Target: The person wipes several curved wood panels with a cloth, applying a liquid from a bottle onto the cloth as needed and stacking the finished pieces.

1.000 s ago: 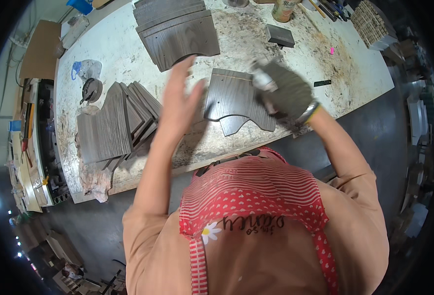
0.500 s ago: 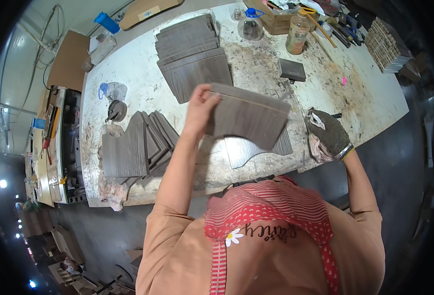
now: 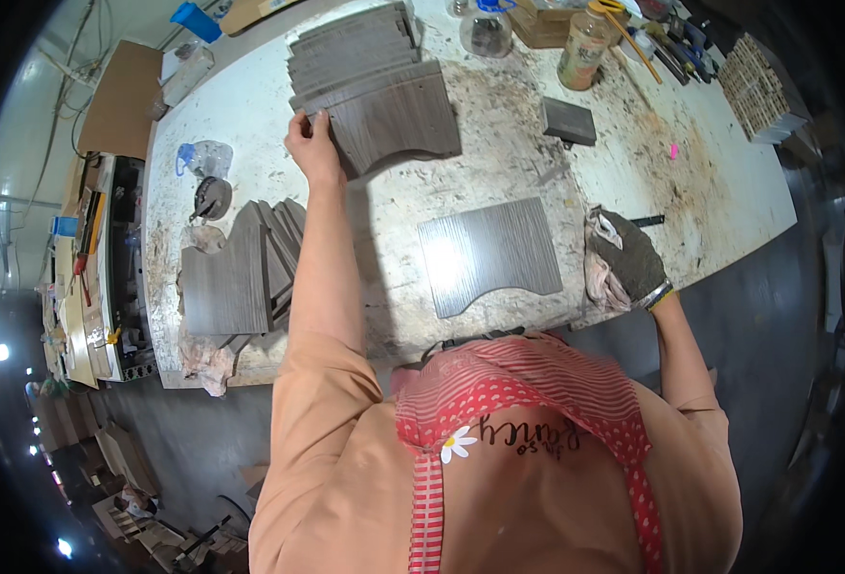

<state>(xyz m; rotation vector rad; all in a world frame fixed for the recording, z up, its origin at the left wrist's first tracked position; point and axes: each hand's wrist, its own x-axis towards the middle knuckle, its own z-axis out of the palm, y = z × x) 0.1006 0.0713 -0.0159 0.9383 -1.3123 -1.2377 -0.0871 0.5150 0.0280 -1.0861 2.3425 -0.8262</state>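
My bare left hand [image 3: 313, 151] pinches the left edge of a grey wood-grain panel [image 3: 394, 117] with a curved cutout. That panel lies at the front of a row of overlapping similar panels [image 3: 351, 48] at the back. My right hand [image 3: 637, 258], in a dark glove, rests at the table's right front with a stained rag [image 3: 602, 277] bunched under its fingers, which are partly hidden. Between my arms, flat on the table, another grey panel [image 3: 499, 253] shines with reflected light, its curved edge toward me.
The stained white table [image 3: 394, 258] carries a leaning stack of panels [image 3: 226, 287] at left. Behind it are a black round container [image 3: 213, 198] and a clear plastic jug [image 3: 207, 158]. A dark block [image 3: 568, 121], a bottle [image 3: 582, 53] and a woven stack [image 3: 757, 86] stand at right.
My left hand has carried its panel from above the flat panel to the back left, onto the row's front. The flat panel is now uncovered. My gloved right hand has barely moved.
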